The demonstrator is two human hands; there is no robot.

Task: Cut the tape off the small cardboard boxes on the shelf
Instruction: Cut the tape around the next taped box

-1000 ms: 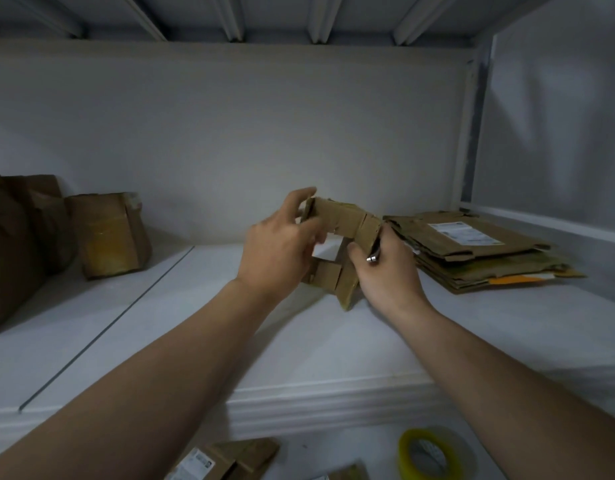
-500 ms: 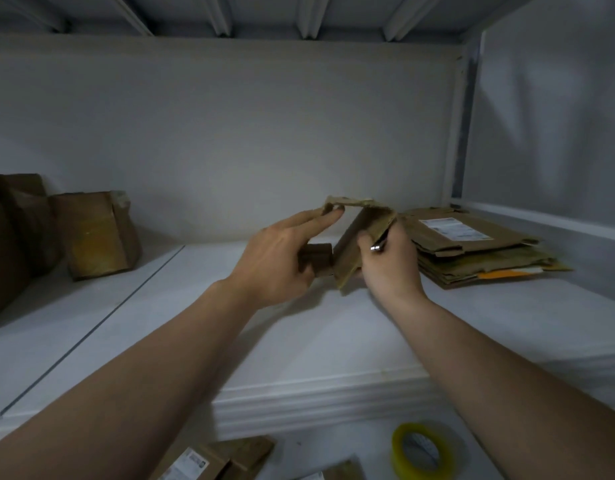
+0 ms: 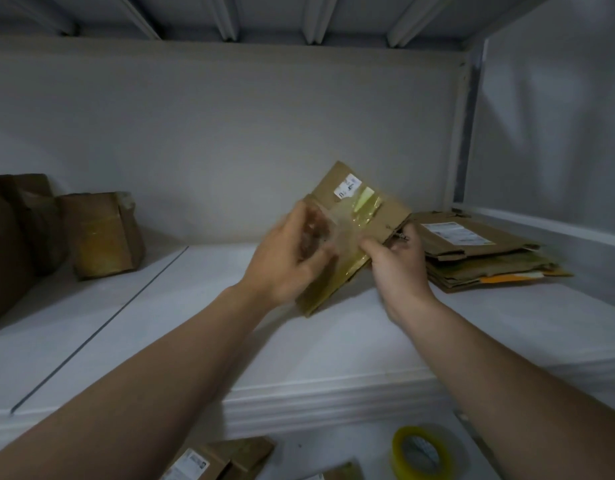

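1. Flattened brown cardboard box (image 3: 389,216) is held up between both hands, just above the white shelf (image 3: 333,341), and does not rest on it.
2. Its long axis tilts from lower left to upper right, with the white label at the top.
3. A strip of glossy yellowish tape (image 3: 366,206) runs down that axis toward the lower corner.
4. The left hand (image 3: 288,258) is blurred; its fingers look curled round the box's left edge.
5. The right hand (image 3: 399,268) pinches a small metal tool (image 3: 401,235) at the box's right edge, thumb against the card.
6. The tape lies left of the tool's tip, so the right hand is the nearer one, and the cut probably needs a short move inward.
7. A stack of flattened brown cardboard (image 3: 479,251) lies on the shelf just right of the hands.
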